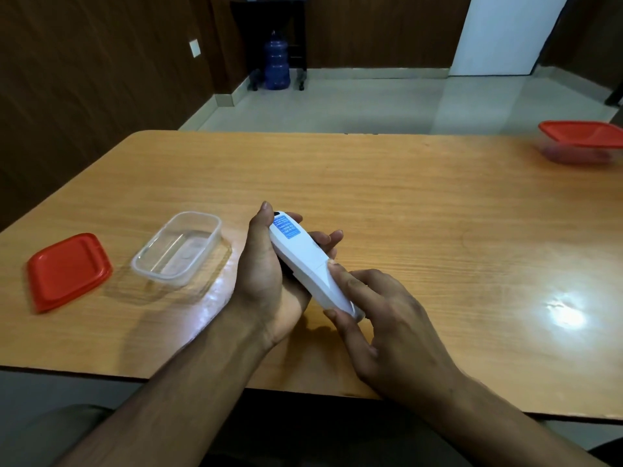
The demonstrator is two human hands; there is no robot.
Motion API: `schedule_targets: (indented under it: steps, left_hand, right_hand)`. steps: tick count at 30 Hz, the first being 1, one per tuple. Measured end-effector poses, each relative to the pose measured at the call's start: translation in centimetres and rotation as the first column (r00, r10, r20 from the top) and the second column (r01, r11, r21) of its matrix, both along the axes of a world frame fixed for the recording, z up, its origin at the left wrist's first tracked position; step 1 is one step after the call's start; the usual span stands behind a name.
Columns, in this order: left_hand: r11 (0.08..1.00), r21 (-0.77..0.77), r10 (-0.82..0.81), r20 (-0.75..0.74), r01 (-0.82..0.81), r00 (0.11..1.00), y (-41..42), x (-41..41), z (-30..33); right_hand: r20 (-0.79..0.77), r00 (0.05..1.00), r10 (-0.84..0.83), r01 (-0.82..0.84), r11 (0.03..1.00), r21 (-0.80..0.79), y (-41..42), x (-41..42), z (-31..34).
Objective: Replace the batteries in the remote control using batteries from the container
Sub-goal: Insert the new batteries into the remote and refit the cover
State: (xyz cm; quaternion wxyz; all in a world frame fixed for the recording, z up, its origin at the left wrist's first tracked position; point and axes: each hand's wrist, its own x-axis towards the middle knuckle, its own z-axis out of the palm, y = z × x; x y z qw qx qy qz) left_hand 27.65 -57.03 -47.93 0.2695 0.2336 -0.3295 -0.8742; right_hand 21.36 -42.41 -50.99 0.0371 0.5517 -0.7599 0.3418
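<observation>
A white remote control (305, 261) with a blue label near its far end lies back side up in my left hand (266, 281), which cradles it from below and the left. My right hand (381, 318) holds the remote's near end, with a finger pressed on the back cover just below its seam. A clear plastic container (177, 248) stands open on the table to the left of my hands; no batteries show inside it. Its red lid (67, 271) lies flat further left.
The wooden table (404, 203) spans the view. A second container with a red lid (583, 141) on it sits at the far right edge. Beyond the table are a tiled floor and a blue water jug (277, 64) by the wall.
</observation>
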Motion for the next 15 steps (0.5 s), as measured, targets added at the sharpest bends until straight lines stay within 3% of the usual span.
schedule_targets:
  steps: [5,9,13,15]
  left_hand:
    - [0.995,-0.072,-0.061,0.181,0.075,0.982,-0.2,-0.6,1.0]
    - [0.944,-0.229,-0.149,0.342,0.236,0.928,0.2,-1.8,1.8]
    - [0.848,-0.410,-0.117,0.472,0.335,0.874,-0.5,-2.8,2.1]
    - [0.807,-0.447,-0.095,0.546,0.386,0.832,-0.8,-3.3,1.6]
  right_hand:
    - [0.304,0.953,-0.015,0.020,1.000,-0.012,0.0,-0.9,0.5]
    - [0.419,0.906,-0.064,0.056,0.998,0.031,0.3,-1.3,1.0]
    - [0.651,0.744,-0.149,0.122,0.989,0.086,0.6,-3.4,1.6]
    - [0.691,0.697,-0.191,0.135,0.982,0.135,0.6,-4.0,1.6]
